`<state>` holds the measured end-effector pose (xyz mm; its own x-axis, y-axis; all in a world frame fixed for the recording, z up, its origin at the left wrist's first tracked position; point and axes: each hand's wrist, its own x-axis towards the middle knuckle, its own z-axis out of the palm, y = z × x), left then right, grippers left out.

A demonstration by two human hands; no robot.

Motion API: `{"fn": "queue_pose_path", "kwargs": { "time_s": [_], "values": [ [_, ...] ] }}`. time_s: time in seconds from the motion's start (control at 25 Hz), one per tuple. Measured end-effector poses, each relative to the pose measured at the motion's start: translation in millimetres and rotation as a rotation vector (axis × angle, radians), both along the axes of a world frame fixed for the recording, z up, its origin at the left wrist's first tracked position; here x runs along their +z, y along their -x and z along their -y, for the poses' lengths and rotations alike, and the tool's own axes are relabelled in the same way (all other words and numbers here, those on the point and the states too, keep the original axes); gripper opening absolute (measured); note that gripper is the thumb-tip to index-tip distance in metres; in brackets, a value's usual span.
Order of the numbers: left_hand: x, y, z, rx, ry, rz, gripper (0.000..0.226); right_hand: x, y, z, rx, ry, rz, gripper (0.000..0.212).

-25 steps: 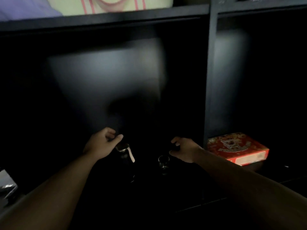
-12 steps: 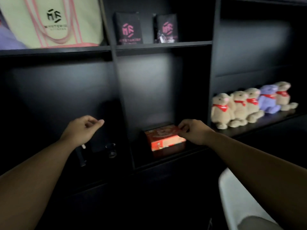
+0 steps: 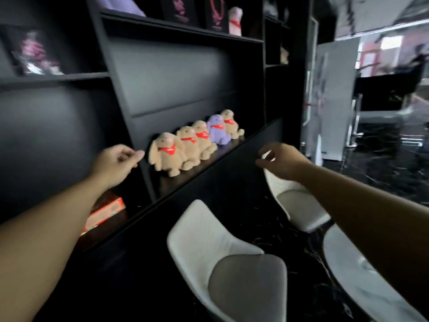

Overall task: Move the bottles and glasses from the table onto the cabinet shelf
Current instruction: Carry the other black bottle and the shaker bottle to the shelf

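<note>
My left hand [image 3: 116, 165] hangs in front of the black cabinet [image 3: 176, 82], fingers loosely curled, holding nothing. My right hand [image 3: 279, 160] is out to the right at the same height, fingers apart and empty, in front of the cabinet's low ledge [image 3: 232, 159]. No bottle or glass shows in this frame. A white marble table [image 3: 362, 282] edge shows at the lower right; its top is mostly out of view.
A row of plush toys [image 3: 192, 142] with red scarves sits on the shelf between my hands. An orange box [image 3: 106, 211] lies on the lower shelf under my left forearm. Two white chairs [image 3: 222, 256] [image 3: 299, 203] stand between cabinet and table. Dark glossy floor lies to the right.
My view has swung right, away from the compartment with the bottle and glass. Both hands let go and pulled back from the shelf. Chairs and table edge came into view.
</note>
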<state>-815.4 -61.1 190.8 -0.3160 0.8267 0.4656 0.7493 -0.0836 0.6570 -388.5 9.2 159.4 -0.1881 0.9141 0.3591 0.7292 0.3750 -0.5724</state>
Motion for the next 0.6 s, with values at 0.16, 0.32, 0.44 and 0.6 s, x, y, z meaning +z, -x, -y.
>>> {"fn": "queue_pose_path", "kwargs": {
  "time_s": [0.16,0.32,0.44,0.6],
  "values": [
    [-9.5,-125.8,-97.2,-0.261,0.040,0.016,0.056,10.4,-130.9,2.9,-0.267,0.037,0.002,0.031],
    [-23.4,-259.4,-178.1,-0.491,0.060,0.013,0.048,9.2,-225.8,12.4,-0.480,0.017,0.007,0.026],
    [-36.2,-343.2,-227.3,-0.599,0.101,0.036,0.050,-1.0,-273.1,15.8,-0.579,0.025,0.036,0.026],
    [-50.5,-453.7,-252.5,-0.764,0.155,0.025,0.044,-31.4,-328.8,12.1,-0.652,0.073,0.053,0.031]
  ]
}}
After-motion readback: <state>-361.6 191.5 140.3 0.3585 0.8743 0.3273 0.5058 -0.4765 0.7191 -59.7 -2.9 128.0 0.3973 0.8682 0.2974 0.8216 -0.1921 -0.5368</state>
